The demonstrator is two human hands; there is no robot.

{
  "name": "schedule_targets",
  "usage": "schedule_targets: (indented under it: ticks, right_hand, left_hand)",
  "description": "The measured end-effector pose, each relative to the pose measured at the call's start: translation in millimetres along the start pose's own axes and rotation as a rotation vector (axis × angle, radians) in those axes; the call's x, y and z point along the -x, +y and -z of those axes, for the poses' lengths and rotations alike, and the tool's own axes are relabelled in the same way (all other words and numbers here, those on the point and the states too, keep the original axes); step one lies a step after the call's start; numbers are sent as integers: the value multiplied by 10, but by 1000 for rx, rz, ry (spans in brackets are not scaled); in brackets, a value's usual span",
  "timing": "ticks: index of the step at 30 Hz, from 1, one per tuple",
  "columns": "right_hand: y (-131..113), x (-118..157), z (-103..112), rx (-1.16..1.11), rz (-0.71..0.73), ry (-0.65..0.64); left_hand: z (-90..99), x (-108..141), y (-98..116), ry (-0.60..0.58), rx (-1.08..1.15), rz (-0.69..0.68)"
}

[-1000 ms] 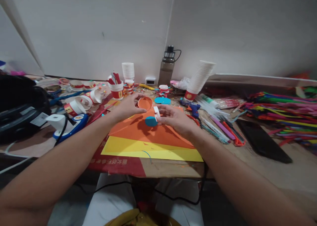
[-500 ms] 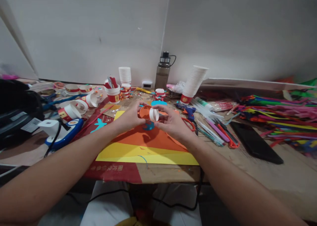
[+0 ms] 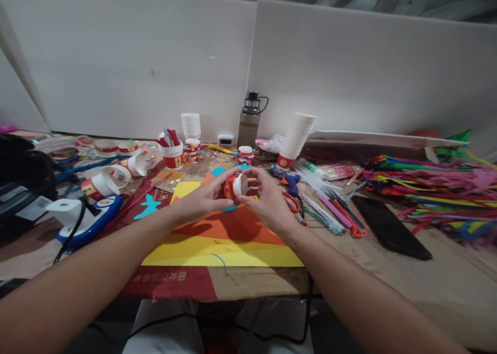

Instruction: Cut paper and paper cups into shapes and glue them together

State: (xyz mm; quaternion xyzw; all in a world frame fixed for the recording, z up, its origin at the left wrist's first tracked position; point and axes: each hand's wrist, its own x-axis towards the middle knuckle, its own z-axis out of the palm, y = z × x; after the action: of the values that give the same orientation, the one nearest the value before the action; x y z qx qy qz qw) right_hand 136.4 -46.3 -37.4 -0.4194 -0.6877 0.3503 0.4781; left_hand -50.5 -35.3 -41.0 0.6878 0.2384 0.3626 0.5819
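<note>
A small red and white paper cup piece is held between both hands above orange paper and yellow paper. My left hand curves around its left side, fingers over the top and thumb below. From the right, my right hand has its fingers and thumb on the white end. Blue paper pieces lie just behind the hands, partly covered by them.
Behind stand cup stacks, a bottle and a cup of tools. At right lie a glue gun, pens, a phone and pipe cleaners. Cut cups and a blue-white device are at left.
The cup piece has turned, so its red band now shows where an orange opening faced the camera. My hands are closer around it. The whole view has shifted slightly.
</note>
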Motion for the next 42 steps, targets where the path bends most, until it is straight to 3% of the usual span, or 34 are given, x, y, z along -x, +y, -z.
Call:
schedule_targets:
  ticks: [9, 17, 42]
  right_hand:
    - [40, 21, 11, -82, 120, 19]
    - [37, 44, 17, 33, 237, 3]
    - [-30, 47, 77, 379, 417, 8]
  left_hand:
    - [121, -58, -16, 85, -24, -86]
    - [148, -59, -28, 102, -27, -139]
    - [175, -36, 61, 53, -125, -47]
